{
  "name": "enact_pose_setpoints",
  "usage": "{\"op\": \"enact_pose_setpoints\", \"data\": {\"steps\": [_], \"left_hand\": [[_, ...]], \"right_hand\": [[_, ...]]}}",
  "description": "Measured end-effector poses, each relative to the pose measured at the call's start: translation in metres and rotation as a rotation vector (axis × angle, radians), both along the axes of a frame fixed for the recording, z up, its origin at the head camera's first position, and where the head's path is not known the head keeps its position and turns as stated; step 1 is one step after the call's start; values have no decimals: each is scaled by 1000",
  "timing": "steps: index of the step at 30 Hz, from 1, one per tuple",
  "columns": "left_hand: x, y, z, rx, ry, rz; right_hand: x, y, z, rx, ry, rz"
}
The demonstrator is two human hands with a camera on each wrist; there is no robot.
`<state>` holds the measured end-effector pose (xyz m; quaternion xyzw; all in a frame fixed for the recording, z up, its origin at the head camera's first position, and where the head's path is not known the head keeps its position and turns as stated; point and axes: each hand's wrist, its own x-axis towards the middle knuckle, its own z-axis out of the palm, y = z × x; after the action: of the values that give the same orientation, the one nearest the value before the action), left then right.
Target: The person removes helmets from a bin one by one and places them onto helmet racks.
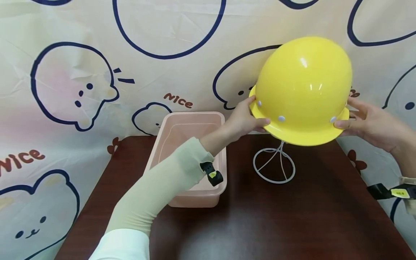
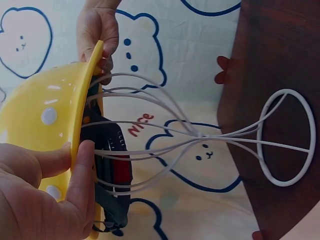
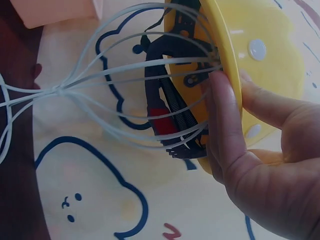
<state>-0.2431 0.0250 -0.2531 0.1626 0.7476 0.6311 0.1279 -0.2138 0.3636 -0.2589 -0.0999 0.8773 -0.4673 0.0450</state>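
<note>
A yellow hard hat (image 1: 303, 83) sits over a white wire stand (image 1: 274, 180) whose ring base rests on the table. My left hand (image 1: 243, 119) pinches the left side of the brim between thumb and fingers. On the opposite side my right hand (image 1: 373, 122) pinches the brim too, thumb on top and fingers beneath. Both wrist views show the stand's curved wires reaching up into the hat. Inside the shell hangs a dark headband (image 3: 155, 95) with a red patch. The top of the stand is hidden within the hat.
A pink plastic bin (image 1: 201, 198) stands on the dark wood table (image 1: 260, 231), left of the stand and partly behind my left forearm. Behind the table hangs a cartoon-printed cloth (image 1: 130, 29).
</note>
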Motion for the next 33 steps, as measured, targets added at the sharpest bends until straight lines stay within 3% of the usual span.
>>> {"op": "enact_pose_setpoints", "data": {"steps": [9,17,24,33], "left_hand": [[0,6,-21,-45,24,-1],[0,6,-37,-90,-33,-22],[-1,6,-42,-70,-60,-43],[-2,5,-48,-62,-83,-63]], "right_hand": [[2,5,-24,16,-24,4],[3,6,-45,-35,-98,29],[7,6,-53,-21,-88,28],[8,6,-56,-82,-89,77]]}}
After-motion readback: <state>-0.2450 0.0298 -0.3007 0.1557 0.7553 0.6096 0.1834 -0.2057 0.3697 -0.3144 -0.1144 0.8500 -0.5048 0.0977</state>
